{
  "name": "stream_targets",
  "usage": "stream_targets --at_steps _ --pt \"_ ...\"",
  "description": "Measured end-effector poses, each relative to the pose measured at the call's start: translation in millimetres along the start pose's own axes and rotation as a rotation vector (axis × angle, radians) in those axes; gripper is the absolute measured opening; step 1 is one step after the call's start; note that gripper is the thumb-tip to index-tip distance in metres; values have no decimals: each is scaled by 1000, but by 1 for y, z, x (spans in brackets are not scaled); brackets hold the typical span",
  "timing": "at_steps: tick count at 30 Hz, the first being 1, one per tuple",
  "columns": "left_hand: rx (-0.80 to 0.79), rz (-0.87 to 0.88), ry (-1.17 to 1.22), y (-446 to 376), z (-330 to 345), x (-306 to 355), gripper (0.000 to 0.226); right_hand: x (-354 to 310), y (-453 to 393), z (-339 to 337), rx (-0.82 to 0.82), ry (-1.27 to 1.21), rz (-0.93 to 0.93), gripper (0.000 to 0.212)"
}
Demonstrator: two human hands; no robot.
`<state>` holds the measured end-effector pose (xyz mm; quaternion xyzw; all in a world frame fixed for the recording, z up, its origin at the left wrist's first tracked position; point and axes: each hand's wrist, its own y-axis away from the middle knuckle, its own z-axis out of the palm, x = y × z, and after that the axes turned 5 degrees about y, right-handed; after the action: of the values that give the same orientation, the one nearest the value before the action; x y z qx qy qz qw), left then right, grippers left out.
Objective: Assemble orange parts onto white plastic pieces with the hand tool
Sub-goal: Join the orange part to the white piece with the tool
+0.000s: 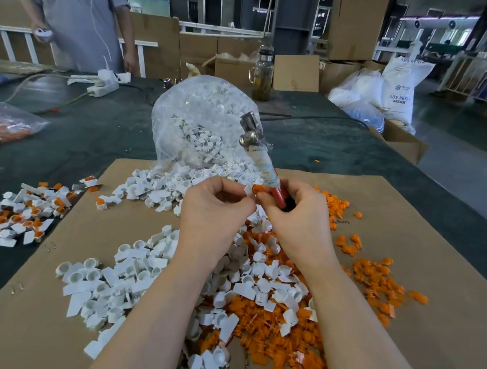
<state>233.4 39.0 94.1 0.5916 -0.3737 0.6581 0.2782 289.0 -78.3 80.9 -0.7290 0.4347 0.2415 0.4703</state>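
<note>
A flat sheet of brown cardboard (409,228) lies over a dark green table covering (94,130) in what looks like a workshop or warehouse, with brown cardboard boxes (353,26) stacked behind and a white printed sack of resin (400,89) off to the right. A clear plastic bag of small white plastic pieces (200,121) stands at the far edge of the cardboard, spilling a loose heap of white plastic pieces (115,285) across the sheet. Scattered small orange plastic parts (375,275) lie to the right and under the forearms. On the table to the left sits a cluster of finished white pieces with orange inserts (18,217), and further left a clear bag of orange parts (3,128). A glass jar of drink (262,77) stands at the far side, beside a white power strip (103,86). Another person in a grey shirt (77,14) stands behind the table.

Both hands are raised together above the heap. The left hand (216,208) pinches a single white plastic piece (248,190) at its fingertips. The right hand (295,215) curls around the red handle of a small metal-headed hammer (257,144), head tilted up and away, while its thumb and forefinger pinch one orange part (258,188) just against the white piece.
</note>
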Motion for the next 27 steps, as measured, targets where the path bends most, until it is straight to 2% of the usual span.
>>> stream_targets --at_steps 5,9,13,17,23,25,27 --pt "29 15 -36 0 0 -1 13 0 0 0 -45 -10 -22 9" --pt "46 34 -60 0 0 -1 14 -1 1 -1 -99 -55 -4 13" --pt "41 41 -47 -2 -2 -1 10 -2 1 -4 -155 -215 31 20" --pt "50 45 35 -4 -4 -3 8 1 -1 -11 -237 -240 93 20" --pt "65 61 227 -7 -9 -2 10 6 -2 -21 -428 -153 154 10" --pt "74 60 221 -10 -11 -3 11 6 -1 -21 -422 -122 144 9" --pt "82 59 158 -11 -11 -5 12 3 1 -16 -348 -113 112 3"
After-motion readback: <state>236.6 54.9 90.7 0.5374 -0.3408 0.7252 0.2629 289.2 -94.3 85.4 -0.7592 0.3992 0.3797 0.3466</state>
